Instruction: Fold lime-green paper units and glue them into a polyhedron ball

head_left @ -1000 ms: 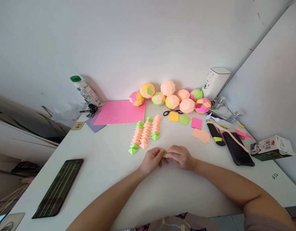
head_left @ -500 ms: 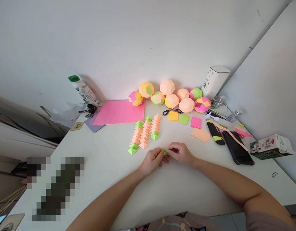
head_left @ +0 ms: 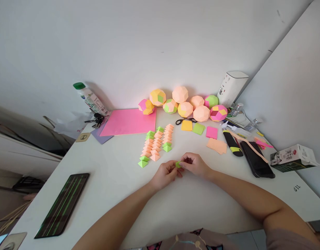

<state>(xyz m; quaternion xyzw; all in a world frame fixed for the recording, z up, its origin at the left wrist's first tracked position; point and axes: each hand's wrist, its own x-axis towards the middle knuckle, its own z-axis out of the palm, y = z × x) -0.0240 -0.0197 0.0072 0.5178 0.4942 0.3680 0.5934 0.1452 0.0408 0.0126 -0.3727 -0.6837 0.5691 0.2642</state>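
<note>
Between my two hands is a small piece of green paper (head_left: 178, 164), partly covered by fingers. My left hand (head_left: 165, 174) pinches it from the left, its other fingers curled beneath. From the right, the thumb and fingertips of my right hand (head_left: 196, 164) grip its other edge. Just beyond my hands, three rows of folded paper units (head_left: 156, 142) in peach and green stand on the white table (head_left: 118, 163). Square stacks of orange paper (head_left: 186, 125), green paper (head_left: 199, 128) and pink paper (head_left: 211, 132) lie farther back, with peach paper (head_left: 216, 146) nearer.
Several faceted paper balls (head_left: 185, 109) line the wall. Black scissors (head_left: 179, 122) lie behind the paper stacks. On the right are a utility knife (head_left: 232, 143), a dark phone (head_left: 257, 159) and a milk carton (head_left: 294, 158). A pink board (head_left: 128, 121), a bottle (head_left: 92, 99) and a dark tablet-like panel (head_left: 63, 205) occupy the left.
My fingers have shifted slightly around the green paper, and its visible face has turned a little. The dark panel at left, pixelated before, now shows clearly.
</note>
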